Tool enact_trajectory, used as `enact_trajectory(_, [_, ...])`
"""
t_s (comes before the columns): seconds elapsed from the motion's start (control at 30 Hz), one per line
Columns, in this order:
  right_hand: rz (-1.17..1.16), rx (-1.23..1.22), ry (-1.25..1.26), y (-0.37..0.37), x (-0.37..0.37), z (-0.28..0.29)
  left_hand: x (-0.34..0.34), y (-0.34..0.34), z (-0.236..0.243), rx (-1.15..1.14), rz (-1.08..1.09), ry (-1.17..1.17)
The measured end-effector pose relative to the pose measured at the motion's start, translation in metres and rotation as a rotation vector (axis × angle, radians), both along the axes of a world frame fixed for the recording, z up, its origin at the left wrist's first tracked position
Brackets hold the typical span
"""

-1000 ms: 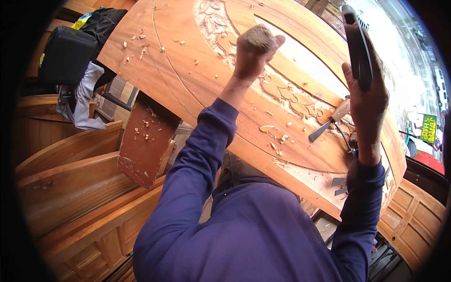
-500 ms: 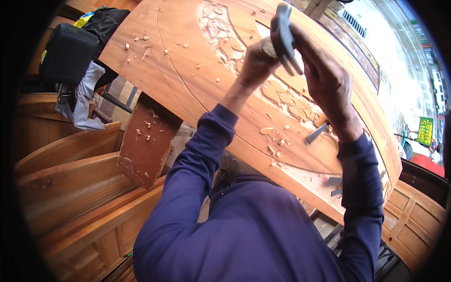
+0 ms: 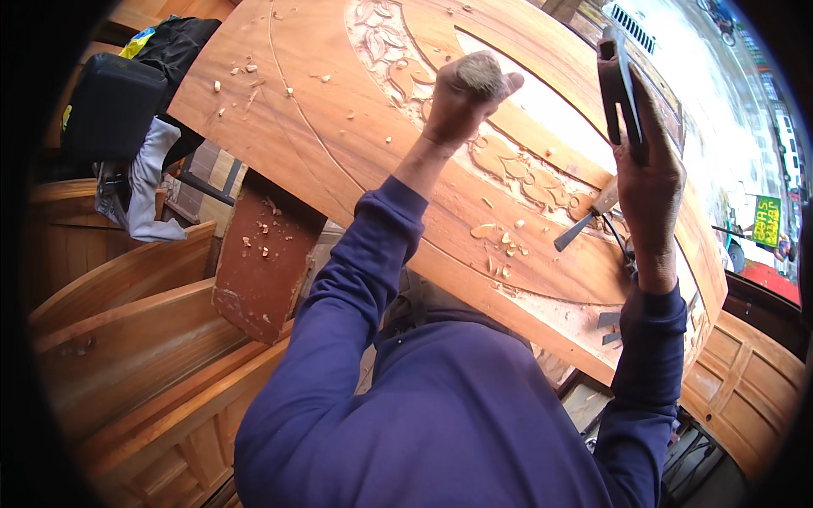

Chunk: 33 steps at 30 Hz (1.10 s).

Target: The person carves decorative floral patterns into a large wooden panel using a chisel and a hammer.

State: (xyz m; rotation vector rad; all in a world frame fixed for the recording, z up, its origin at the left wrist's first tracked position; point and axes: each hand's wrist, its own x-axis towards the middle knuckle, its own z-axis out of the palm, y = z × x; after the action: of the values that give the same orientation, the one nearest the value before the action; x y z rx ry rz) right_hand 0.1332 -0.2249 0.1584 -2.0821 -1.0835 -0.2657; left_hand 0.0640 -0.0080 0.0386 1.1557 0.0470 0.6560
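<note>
My left hand is wrapped round a wooden-handled tool, likely a chisel; its frayed round handle end points up. The blade is hidden below my fist, which is over the carved band of leaves and scrolls on a large curved wooden panel. To the right, my right hand grips a dark claw hammer, its head raised apart from the handle end. Beside that hand lies a chisel with a flat metal blade and wooden handle.
Wood chips are scattered over the panel. More metal blades lie near its front right edge. At the left are a black case, a grey cloth, a reddish-brown board and stacked wooden panels. A street lies beyond, upper right.
The hammer in my right hand has swung away to the right from beside the left fist. My left hand has shifted slightly, and the tool's handle end now shows.
</note>
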Motion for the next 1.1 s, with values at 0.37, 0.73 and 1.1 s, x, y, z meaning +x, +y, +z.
enact_trajectory(0.37, [0.022,0.389,-0.205,0.042,0.000,0.003,0.004,0.002,0.006,0.105,-0.136,0.041])
enact_trajectory(0.73, [0.107,-0.196,-0.180,0.029,0.000,-0.022,0.028,0.036,-0.005,-0.164,-0.269,0.111])
enact_trajectory(1.1, [-0.065,0.125,0.010,0.007,-0.001,0.008,0.016,0.029,0.006,-0.040,-0.550,0.100])
